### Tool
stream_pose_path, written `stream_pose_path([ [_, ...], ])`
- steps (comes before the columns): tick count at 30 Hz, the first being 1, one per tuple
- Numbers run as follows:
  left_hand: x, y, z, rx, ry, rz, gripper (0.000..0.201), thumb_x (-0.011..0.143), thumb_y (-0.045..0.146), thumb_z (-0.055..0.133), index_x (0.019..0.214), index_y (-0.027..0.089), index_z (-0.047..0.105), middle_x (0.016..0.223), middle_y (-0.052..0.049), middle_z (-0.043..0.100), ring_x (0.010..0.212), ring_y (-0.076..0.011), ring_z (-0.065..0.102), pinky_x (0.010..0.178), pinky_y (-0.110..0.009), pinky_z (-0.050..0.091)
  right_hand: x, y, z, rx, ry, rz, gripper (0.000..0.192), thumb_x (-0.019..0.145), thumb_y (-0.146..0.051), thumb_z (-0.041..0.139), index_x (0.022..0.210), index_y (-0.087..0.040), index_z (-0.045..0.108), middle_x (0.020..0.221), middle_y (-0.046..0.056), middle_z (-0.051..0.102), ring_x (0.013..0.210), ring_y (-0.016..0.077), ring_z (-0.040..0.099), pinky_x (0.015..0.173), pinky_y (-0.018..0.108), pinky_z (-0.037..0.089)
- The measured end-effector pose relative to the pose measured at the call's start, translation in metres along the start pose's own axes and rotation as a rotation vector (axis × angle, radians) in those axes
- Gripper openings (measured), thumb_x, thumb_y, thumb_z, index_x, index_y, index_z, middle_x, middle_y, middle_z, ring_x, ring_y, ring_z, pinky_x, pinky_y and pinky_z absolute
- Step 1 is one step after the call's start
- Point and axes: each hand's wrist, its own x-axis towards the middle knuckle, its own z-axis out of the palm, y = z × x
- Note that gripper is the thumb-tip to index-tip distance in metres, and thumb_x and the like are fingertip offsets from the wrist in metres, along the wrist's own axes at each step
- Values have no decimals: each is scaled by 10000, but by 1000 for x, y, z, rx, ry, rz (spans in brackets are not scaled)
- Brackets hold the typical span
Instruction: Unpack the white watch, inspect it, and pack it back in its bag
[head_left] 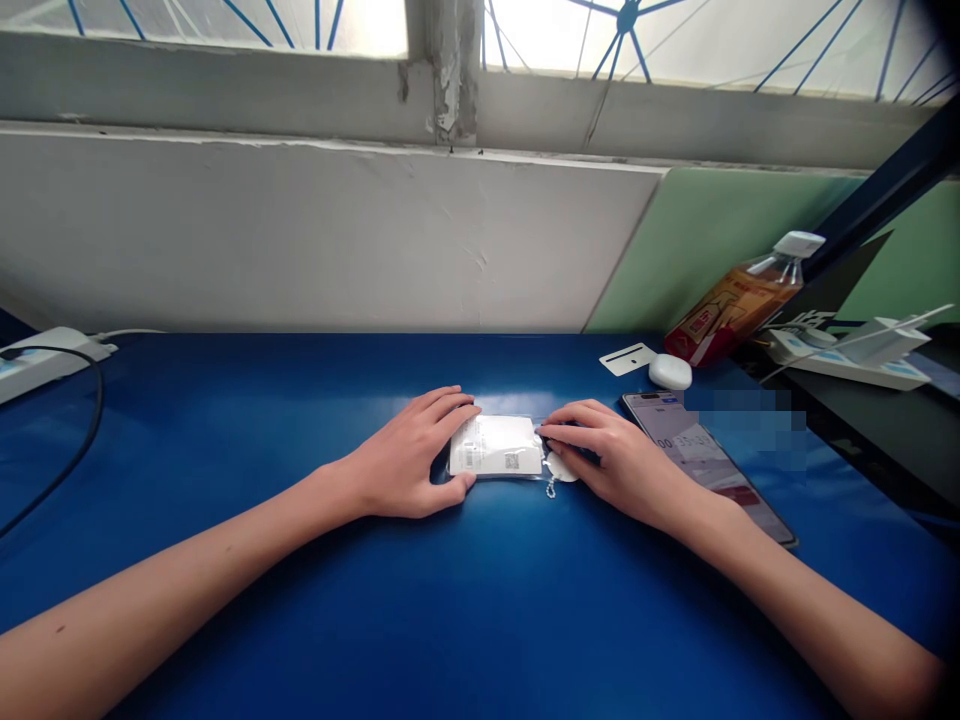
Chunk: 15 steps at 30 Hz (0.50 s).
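While both forearms lie low across the blue table (480, 620), the left hand (409, 460) rests palm down at the left end of the white packet (496, 446), its fingers laid along the far edge and its thumb against the near corner. The packet lies flat in clear wrap. At its right end the right hand (611, 460) presses fingertips together on the wrap's edge, above a small white tag (561, 467). Right of that hand lies a phone (705, 460).

The blue table (480, 600) top is smooth and glossy. The white packet (496, 446) sits in clear, shiny plastic film. The wall (300, 240) is matt, its paint cracked and peeling.
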Motion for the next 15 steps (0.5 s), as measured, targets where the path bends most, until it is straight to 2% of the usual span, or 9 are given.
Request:
stream_pose_path([
  [5,0,0,2,5,-23,-14,695,888,534,526,1448,158,357,1480,-136,401,1406,-340,270,1128,-497,306,-1,-4,0,23,-29,10,314,947,-282,490,1211,-186,632,1126,110,662,1014,257,589,852,414,525],
  [9,0,-2,3,1,-11,-18,676,903,569,499,1432,166,380,1467,-133,421,1393,-337,298,1116,-496,322,-1,-3,0,28,-53,9,345,943,-319,515,1245,-180,608,1096,106,654,1012,245,577,850,398,515],
  [15,0,-3,3,8,-36,2,621,944,537,456,1429,159,367,1459,-127,428,1396,-309,293,1118,-466,327,0,-2,-1,35,-76,-17,271,937,-335,530,1143,-221,665,1116,91,633,1025,238,570,864,396,508],
])
